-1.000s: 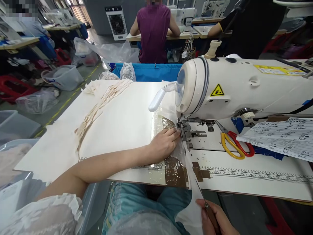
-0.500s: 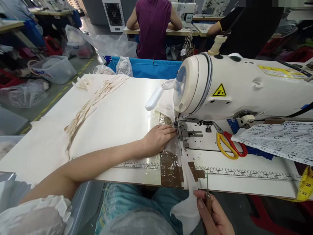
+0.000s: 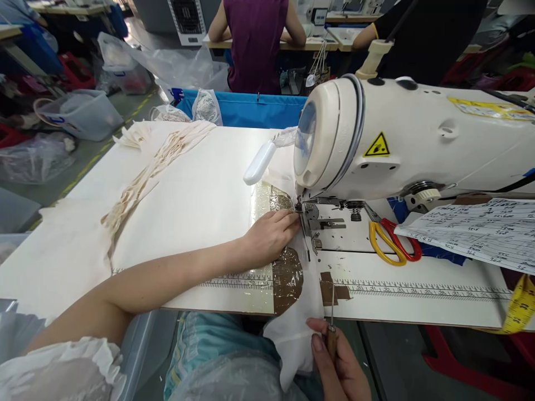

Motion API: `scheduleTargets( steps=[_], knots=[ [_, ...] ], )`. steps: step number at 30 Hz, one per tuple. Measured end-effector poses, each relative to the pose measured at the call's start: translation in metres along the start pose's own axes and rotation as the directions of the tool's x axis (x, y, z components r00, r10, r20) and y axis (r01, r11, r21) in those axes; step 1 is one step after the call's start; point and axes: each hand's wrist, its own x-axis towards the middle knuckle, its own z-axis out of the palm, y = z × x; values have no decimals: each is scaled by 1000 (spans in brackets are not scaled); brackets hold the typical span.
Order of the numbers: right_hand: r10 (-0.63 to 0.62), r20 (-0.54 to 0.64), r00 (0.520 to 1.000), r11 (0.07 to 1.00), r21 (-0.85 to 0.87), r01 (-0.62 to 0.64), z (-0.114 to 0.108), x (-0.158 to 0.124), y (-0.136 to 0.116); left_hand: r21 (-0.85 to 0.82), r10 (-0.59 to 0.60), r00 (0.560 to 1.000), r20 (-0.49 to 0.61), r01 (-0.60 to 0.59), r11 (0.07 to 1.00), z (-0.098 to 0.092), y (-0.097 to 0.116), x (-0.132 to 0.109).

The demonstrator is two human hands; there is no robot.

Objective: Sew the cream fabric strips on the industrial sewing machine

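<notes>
My left hand (image 3: 271, 236) lies flat, fingers together and stretched out, pressing white fabric (image 3: 310, 284) beside the presser foot (image 3: 298, 207) of a white sewing machine (image 3: 401, 145). The fabric runs from under the machine head over the table's front edge and hangs toward my lap. My right hand (image 3: 343, 362) is closed around the wooden handle of an awl (image 3: 331, 340), its thin metal spike pointing up. The thumb and index finger are right at the fabric's hanging edge; whether they pinch it I cannot tell.
Red-and-yellow scissors (image 3: 390, 242) lie right of the needle area, near handwritten sheets (image 3: 480, 228). A yellow tape measure (image 3: 520, 303) hangs at the right edge. Gathered cream fabric strips (image 3: 142, 184) lie left. A person in purple (image 3: 257, 44) sits ahead.
My right hand has moved left with the awl. The hanging fabric has shifted left and spread over the brown tape. My left hand has stayed by the presser foot. The view has shifted slightly.
</notes>
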Motion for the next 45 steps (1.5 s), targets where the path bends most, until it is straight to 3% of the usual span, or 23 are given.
scheduleTargets(
  steps=[5,8,11,15,21,26,32,39,45],
  knots=[
    [-133,41,990,976,-169,138,-7,10,-13,-30,-73,997,-11,73,997,-3,-1,9],
    [-142,143,979,971,-172,166,-13,21,-17,-111,-49,998,-30,45,993,-3,-7,10],
    [-32,259,965,994,-93,58,-21,32,-16,-192,26,997,-74,-39,981,-3,-14,9],
    [136,300,944,987,39,-155,-20,38,-18,-211,59,993,-107,-80,974,0,-19,8],
    [224,225,948,927,250,-278,2,35,-50,-119,8,992,-127,-23,993,2,-19,9],
    [241,262,934,867,374,-328,14,39,-66,-171,30,988,-149,-55,984,2,-21,8],
    [214,228,950,896,340,-284,14,44,-71,-171,26,996,-88,-41,984,3,-23,8],
    [-1,272,962,991,130,-35,11,64,-69,-117,-73,996,-60,66,991,-4,-19,6],
    [-66,268,961,997,49,55,11,70,-72,-186,76,994,-82,-90,978,-4,-20,6]
  ],
)
